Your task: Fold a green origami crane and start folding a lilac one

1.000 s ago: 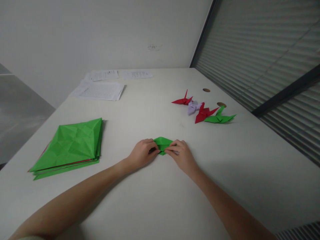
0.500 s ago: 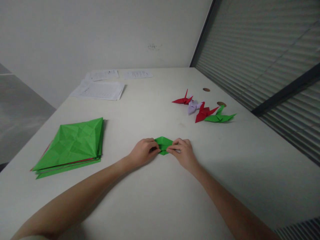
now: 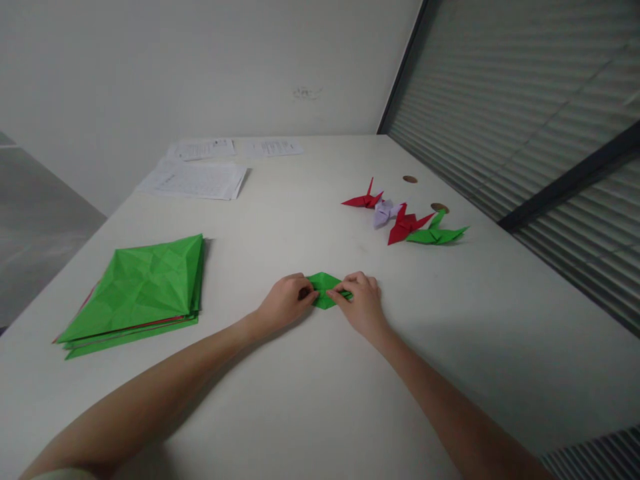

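Observation:
A small folded green paper piece [image 3: 325,288] lies on the white table [image 3: 310,400], near the middle. My left hand [image 3: 285,303] pinches its left end with curled fingers. My right hand [image 3: 361,303] presses and pinches its right side, thumb and fingers closed on the paper. The ends of the paper are hidden under my fingers.
A stack of creased green and red paper sheets [image 3: 140,287] lies at the left. Several folded paper cranes sit at the right: red [image 3: 365,199], lilac [image 3: 384,213], red [image 3: 406,225], green [image 3: 436,233]. Printed white sheets [image 3: 197,179] lie at the back. A window blind [image 3: 525,100] runs along the right.
My right fingers have slid a little to the left over the green piece, covering more of it. My left hand has barely moved.

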Motion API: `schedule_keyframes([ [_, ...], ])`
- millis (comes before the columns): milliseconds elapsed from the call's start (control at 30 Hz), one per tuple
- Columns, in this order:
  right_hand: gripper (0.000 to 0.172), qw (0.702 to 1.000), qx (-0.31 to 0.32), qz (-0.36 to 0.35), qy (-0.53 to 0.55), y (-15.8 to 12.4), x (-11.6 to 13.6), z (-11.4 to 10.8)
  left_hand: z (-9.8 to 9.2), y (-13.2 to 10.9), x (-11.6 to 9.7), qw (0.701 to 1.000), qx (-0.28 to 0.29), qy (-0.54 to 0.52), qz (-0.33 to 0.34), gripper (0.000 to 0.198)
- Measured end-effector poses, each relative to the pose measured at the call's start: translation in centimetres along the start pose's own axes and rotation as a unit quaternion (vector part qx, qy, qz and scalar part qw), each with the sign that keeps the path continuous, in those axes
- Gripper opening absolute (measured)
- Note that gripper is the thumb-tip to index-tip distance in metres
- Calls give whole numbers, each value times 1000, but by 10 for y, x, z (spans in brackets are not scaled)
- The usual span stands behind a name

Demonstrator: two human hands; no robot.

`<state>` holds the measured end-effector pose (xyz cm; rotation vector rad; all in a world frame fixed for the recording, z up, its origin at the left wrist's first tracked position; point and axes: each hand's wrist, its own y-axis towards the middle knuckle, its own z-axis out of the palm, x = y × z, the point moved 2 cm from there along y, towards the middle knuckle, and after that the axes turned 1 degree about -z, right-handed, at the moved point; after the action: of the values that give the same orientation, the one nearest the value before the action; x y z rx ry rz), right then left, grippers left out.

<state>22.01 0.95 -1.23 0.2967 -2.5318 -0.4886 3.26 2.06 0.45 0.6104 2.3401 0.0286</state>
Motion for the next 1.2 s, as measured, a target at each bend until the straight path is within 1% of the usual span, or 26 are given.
schedule_keyframes([
  [133, 20, 1000, 6, 11, -18, 0, 1, 2, -1, -1, 0, 1000, -6, -1, 6, 21],
  [267, 22, 1000, 1, 16, -13, 0, 2, 1, -2, -2, -2, 1000, -7, 2, 22, 22],
  [567, 15, 998, 40, 38, -11, 1, 3, -2, 1, -2, 0, 998, -4, 43, 38, 17],
  [667, 15, 998, 46, 40, -18, 1, 5, -3, 0, -3, -3, 996, 4, 75, 42, 17],
  [733, 14, 997, 53, 42, -24, 1, 7, -4, -1, -5, -8, 991, 6, 122, 49, 17],
  [800, 14, 997, 57, 44, -28, 1, 9, -5, -4, -8, -14, 982, -14, 177, 63, 13],
  [833, 14, 997, 57, 44, -31, 1, 11, -7, -5, -9, -16, 978, -28, 189, 80, 14],
  [867, 13, 997, 53, 42, -35, 0, 12, -8, -6, -10, -19, 976, -33, 190, 103, 20],
  [900, 13, 997, 48, 39, -41, 0, 14, -10, -6, -11, -21, 974, -32, 187, 123, 25],
  [967, 13, 998, 35, 26, -54, 0, 17, -14, -4, -11, -21, 974, -15, 176, 142, 27],
  [1067, 12, 998, 44, 4, -40, 0, 17, -13, 0, -11, -17, 976, 15, 179, 119, 21],
  [1200, 8, 995, 86, -11, 47, 1, 11, -6, 2, -13, -13, 976, 14, 191, 100, 20],
])
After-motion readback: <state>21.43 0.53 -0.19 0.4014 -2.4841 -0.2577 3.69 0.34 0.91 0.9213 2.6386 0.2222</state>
